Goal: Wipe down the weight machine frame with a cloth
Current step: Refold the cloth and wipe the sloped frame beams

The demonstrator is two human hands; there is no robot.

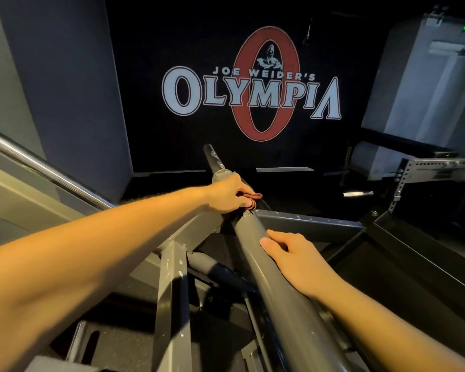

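Both hands on the grey frame [172, 285], the left clamped on a cloth [253, 197].

The left hand [227, 194] reaches to the joint where the painted steel tubes meet, fingers curled round a small, bunched, reddish cloth pressed to the metal. The right hand [295, 257] lies flat, fingers straight, on the smooth round tube [269, 288] running diagonally toward the camera; paint there is chipped in spots. A square-edged bar [309, 221] branches right from the joint. Dark floor lies open beyond it, before the black wall [156, 130] with its logo [253, 88].
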